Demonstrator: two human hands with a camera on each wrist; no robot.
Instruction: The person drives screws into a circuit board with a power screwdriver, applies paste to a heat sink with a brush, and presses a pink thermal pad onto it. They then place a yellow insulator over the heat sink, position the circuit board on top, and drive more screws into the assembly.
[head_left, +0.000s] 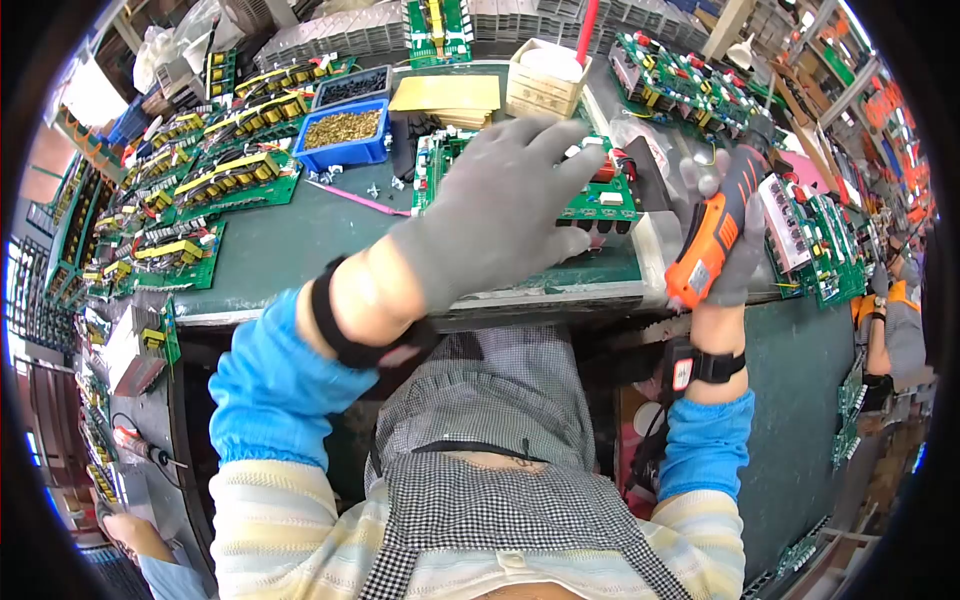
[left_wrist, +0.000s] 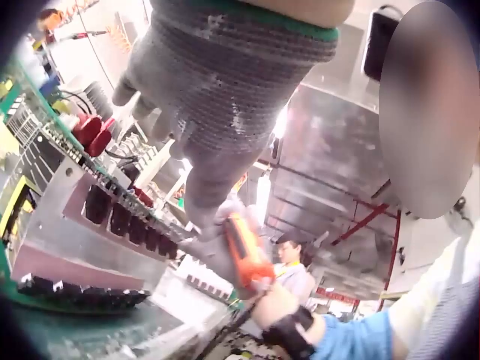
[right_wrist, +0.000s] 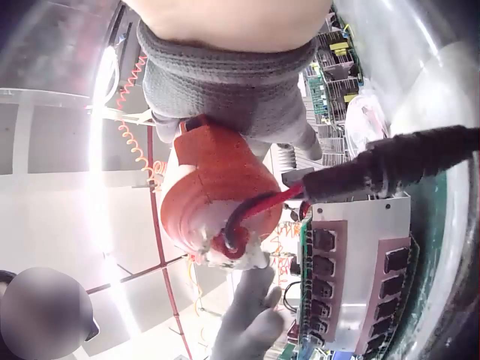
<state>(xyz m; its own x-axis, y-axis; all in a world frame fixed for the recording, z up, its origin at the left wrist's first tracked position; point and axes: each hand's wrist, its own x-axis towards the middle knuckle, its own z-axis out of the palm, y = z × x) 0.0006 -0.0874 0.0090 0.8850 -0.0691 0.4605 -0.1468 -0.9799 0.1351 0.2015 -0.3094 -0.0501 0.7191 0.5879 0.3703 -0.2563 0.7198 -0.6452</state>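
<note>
My left hand (head_left: pixel 500 205), in a grey glove, is spread over a green circuit board (head_left: pixel 598 212) at the front edge of the bench and hides much of it. Its fingers are extended and hold nothing. To the right, my gloved right hand (head_left: pixel 740 265) grips an orange and black electric screwdriver (head_left: pixel 712 240), its tip end pointing away from me. A cord leaves the butt of the screwdriver (right_wrist: pixel 217 191) in the right wrist view. Beneath the board, the left wrist view shows a metal heat sink (left_wrist: pixel 90 240) with black components.
A blue bin (head_left: pixel 345 150) of brass-coloured screws and a dark tray (head_left: pixel 352 90) stand behind the board. Yellow sheets (head_left: pixel 445 93) lie beside a wooden box (head_left: pixel 545 80). Several finished-looking boards (head_left: pixel 240 180) crowd the left; another board (head_left: pixel 825 240) is at right. Loose screws (head_left: pixel 373 190) lie near a pink strip.
</note>
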